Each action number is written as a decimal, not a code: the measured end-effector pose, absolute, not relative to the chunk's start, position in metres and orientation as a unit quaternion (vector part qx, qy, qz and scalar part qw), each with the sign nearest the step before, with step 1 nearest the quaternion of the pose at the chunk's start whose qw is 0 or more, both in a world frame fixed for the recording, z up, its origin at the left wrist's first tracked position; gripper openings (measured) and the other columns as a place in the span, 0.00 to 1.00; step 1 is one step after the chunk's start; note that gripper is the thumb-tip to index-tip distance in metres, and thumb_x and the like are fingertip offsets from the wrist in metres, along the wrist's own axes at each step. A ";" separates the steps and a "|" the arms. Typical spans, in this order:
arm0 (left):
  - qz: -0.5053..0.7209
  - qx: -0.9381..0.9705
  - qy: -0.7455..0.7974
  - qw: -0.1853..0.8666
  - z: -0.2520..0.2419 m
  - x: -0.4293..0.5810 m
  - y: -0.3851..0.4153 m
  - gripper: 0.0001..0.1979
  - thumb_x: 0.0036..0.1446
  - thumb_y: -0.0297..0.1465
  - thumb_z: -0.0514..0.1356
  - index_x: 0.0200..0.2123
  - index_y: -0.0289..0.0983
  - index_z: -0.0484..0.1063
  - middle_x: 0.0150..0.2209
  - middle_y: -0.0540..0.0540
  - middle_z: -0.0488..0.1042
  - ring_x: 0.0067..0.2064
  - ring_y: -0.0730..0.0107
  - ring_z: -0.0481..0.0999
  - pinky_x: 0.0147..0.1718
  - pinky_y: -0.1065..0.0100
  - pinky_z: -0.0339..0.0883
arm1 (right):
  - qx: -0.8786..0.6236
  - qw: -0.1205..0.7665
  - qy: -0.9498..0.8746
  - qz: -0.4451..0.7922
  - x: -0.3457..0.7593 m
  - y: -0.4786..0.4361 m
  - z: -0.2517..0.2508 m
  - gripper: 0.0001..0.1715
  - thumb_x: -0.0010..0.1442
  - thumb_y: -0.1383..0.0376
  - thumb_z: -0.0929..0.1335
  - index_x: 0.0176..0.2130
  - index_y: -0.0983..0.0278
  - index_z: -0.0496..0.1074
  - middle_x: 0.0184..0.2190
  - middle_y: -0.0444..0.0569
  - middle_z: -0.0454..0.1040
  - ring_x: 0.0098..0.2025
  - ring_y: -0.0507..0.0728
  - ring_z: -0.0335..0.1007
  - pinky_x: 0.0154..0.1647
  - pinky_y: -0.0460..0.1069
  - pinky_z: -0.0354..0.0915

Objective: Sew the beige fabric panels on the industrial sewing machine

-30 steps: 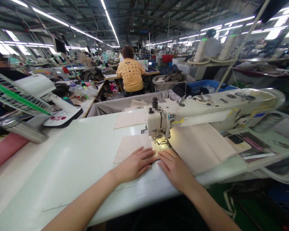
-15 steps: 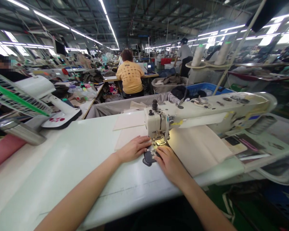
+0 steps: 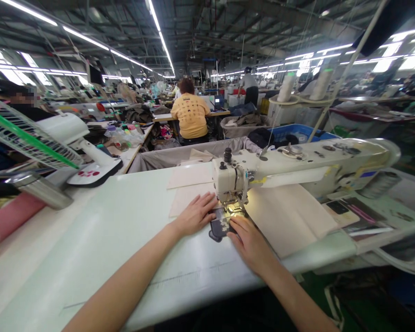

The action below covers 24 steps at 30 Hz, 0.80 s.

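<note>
My left hand lies flat left of the sewing machine's needle, fingers stretched out over the edge of a cream fabric piece. My right hand rests just right of the dark needle plate, its fingertips close to the presser foot and its fingers extended. Beside it a larger cream fabric panel spreads under the arm of the sewing machine. A lamp lights the needle area yellow. Whatever lies beneath my right fingertips is hidden.
On the left stand a white fan and a steel flask. A phone lies at the right. Behind the pale table is a grey cloth-lined bin. A person in a yellow shirt sits beyond.
The view has shifted slightly, so the machine and table sit lower and further right. Both hands stay almost in place by the needle. A standing person in the background has moved left.
</note>
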<state>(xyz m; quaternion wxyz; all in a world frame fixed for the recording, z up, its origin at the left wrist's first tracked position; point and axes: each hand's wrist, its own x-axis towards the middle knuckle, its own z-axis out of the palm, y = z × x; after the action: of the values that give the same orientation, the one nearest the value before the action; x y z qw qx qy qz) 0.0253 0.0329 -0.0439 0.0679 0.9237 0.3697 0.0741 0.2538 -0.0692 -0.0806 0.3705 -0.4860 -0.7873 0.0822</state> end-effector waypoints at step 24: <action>0.054 0.907 0.416 0.029 -0.040 0.021 -0.054 0.23 0.68 0.39 0.56 0.62 0.36 0.64 0.66 0.34 0.65 0.66 0.49 0.65 0.63 0.50 0.61 | -0.541 0.382 -0.746 0.075 0.254 -0.087 -0.095 0.24 0.72 0.57 0.59 0.52 0.67 0.77 0.54 0.61 0.76 0.58 0.67 0.71 0.61 0.67 0.66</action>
<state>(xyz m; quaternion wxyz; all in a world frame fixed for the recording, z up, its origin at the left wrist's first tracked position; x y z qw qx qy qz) 0.0215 -0.0539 -0.0400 0.0287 0.9073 0.4161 0.0540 0.2543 -0.0870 -0.0945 0.3815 -0.5409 -0.7458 0.0753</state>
